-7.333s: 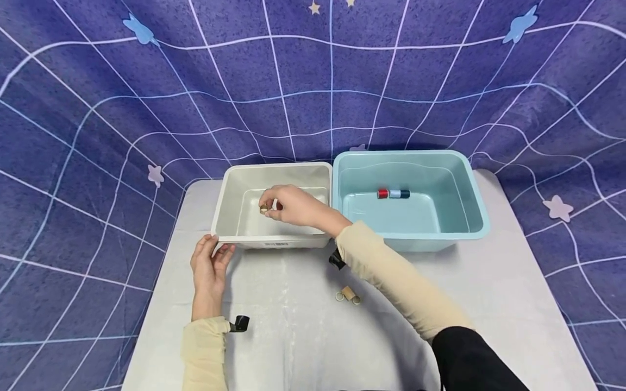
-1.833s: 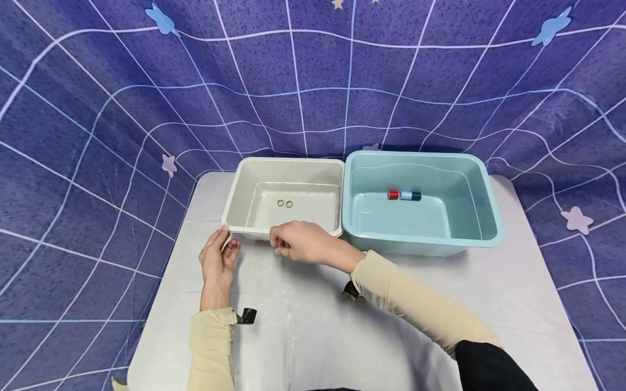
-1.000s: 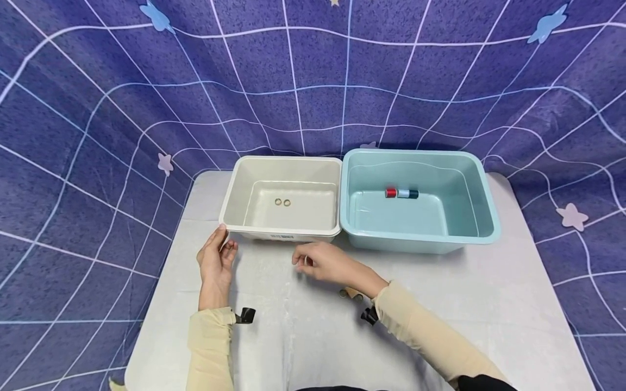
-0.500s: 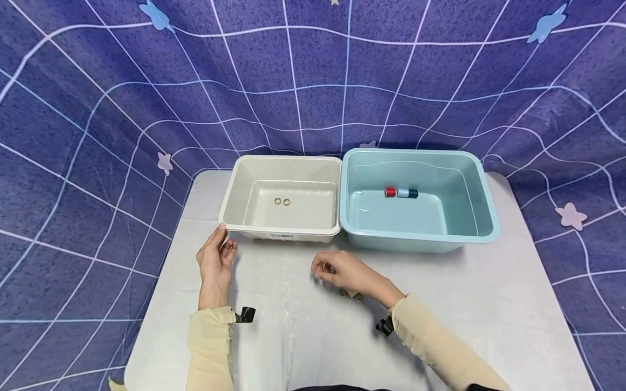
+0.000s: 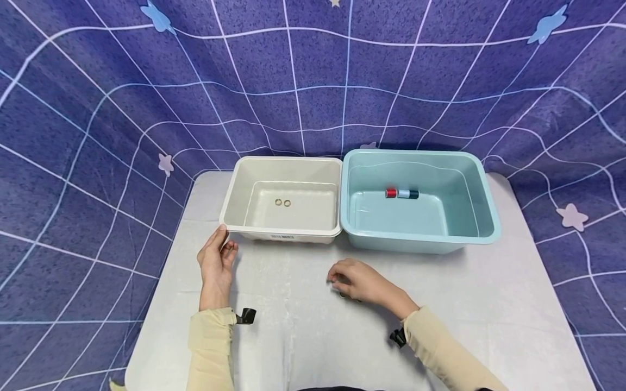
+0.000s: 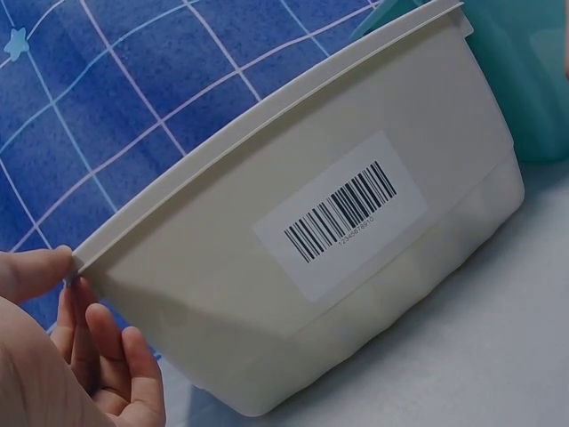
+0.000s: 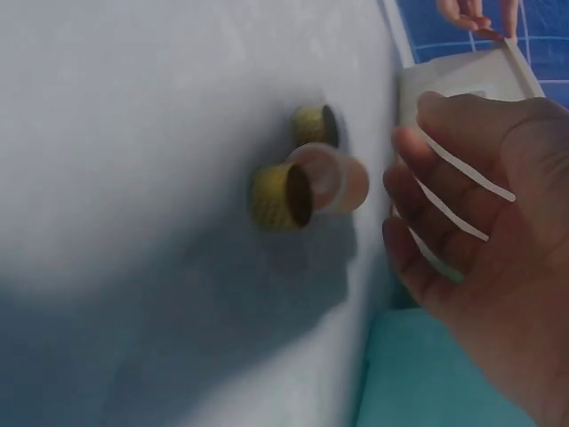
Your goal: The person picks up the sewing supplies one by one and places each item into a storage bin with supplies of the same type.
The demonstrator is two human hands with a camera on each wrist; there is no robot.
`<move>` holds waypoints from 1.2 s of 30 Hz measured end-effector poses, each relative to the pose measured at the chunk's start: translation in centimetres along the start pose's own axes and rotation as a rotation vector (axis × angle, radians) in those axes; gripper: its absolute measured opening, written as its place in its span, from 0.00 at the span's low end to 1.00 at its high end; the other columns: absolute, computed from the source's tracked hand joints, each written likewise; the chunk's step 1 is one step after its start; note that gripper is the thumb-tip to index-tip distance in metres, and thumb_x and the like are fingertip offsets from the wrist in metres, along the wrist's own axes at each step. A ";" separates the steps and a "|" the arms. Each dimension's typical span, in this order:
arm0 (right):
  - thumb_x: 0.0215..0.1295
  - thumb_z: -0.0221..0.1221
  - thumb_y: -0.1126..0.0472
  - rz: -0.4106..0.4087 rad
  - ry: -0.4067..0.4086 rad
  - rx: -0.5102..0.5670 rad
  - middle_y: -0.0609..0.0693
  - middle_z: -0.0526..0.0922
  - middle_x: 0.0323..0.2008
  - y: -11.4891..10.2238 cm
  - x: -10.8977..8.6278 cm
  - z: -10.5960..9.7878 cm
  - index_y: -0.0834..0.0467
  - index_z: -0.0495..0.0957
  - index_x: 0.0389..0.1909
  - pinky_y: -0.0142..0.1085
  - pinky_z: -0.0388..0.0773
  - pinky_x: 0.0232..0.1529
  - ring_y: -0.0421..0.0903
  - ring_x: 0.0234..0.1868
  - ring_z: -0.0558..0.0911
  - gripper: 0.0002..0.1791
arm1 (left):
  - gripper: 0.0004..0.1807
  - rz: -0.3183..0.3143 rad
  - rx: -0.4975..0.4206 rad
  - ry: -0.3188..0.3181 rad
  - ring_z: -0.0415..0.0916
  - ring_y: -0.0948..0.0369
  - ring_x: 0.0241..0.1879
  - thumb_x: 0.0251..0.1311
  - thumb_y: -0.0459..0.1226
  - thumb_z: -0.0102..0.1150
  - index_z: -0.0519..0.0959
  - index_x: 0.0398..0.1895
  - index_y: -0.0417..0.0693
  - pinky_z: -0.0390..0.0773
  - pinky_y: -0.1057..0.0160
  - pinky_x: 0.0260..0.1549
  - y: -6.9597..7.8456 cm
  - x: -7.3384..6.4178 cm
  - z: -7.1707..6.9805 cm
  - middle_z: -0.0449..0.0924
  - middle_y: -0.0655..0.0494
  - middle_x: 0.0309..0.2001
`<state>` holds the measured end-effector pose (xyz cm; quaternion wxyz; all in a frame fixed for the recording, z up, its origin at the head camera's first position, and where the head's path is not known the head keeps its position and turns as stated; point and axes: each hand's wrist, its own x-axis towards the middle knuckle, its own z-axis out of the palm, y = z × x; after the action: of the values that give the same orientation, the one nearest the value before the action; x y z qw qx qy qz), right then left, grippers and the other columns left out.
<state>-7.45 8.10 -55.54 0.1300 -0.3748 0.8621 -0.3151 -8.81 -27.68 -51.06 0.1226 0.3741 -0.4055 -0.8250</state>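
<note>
We see the left hand resting on the table at the near left corner of the white tub; its thumb lies against the tub's rim and the fingers are loosely bent beside the corner, gripping nothing that we can make out. From the left wrist view the thumb tip meets the rim edge, the fingers sit just beside the tub wall, and a barcode label shows on that wall. The right hand hovers low over the table, well to the right of the left hand and in front of the gap between the two tubs. Its fingers are relaxed and slightly curled, holding nothing. Just under and beside its fingertips lie three small spools: two gold spools on their sides and a pale clear spool touching them. In the head view the hand covers most of this cluster. Beyond the left hand, inside the white tub, two small gold rings lie side by side on the floor. Beyond the right hand stands the blue tub, touching the white one, with a red, a pale and a dark spool in a row at its far wall.
</note>
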 end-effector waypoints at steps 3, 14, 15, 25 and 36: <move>0.68 0.69 0.59 -0.010 -0.011 -0.058 0.44 0.87 0.44 0.4 -0.6 0.3 0.51 0.85 0.48 0.43 0.82 0.54 0.43 0.48 0.82 0.10 | 0.04 0.003 0.012 -0.011 0.73 0.66 0.26 0.64 0.38 0.73 0.87 0.40 0.52 0.85 0.72 0.31 0.0 0.0 0.0 0.84 0.61 0.31; 0.65 0.71 0.56 0.023 -0.061 -0.160 0.42 0.84 0.49 0.9 -2.4 1.2 0.48 0.84 0.52 0.45 0.77 0.53 0.46 0.55 0.78 0.15 | 0.08 -0.012 -0.006 0.003 0.73 0.65 0.27 0.64 0.37 0.73 0.85 0.44 0.50 0.86 0.72 0.32 0.0 0.1 0.0 0.84 0.61 0.32; 0.65 0.71 0.56 0.024 -0.061 -0.165 0.42 0.83 0.49 0.9 -2.4 1.2 0.48 0.84 0.53 0.45 0.77 0.53 0.46 0.56 0.78 0.16 | 0.08 -0.012 -0.007 0.000 0.73 0.65 0.26 0.64 0.37 0.73 0.85 0.44 0.50 0.86 0.72 0.32 0.0 0.2 0.0 0.84 0.61 0.32; 0.62 0.72 0.60 -0.026 -0.004 -0.268 0.42 0.81 0.44 0.8 -2.6 1.7 0.47 0.84 0.47 0.44 0.75 0.48 0.46 0.52 0.77 0.14 | 0.05 -0.008 -0.020 -0.024 0.73 0.65 0.26 0.64 0.37 0.72 0.84 0.34 0.48 0.85 0.71 0.31 0.1 0.0 0.3 0.84 0.59 0.31; 0.64 0.71 0.58 -0.027 0.022 -0.279 0.41 0.82 0.42 0.5 -2.6 1.8 0.46 0.83 0.42 0.44 0.75 0.50 0.45 0.51 0.77 0.09 | 0.07 -0.027 -0.035 0.005 0.74 0.63 0.26 0.60 0.39 0.76 0.86 0.34 0.47 0.86 0.70 0.31 0.0 -0.5 0.4 0.86 0.59 0.31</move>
<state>-5.15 9.43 -57.32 0.0631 -0.3972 0.8939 -0.1982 -8.70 -27.20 -50.68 0.1192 0.3792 -0.3857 -0.8326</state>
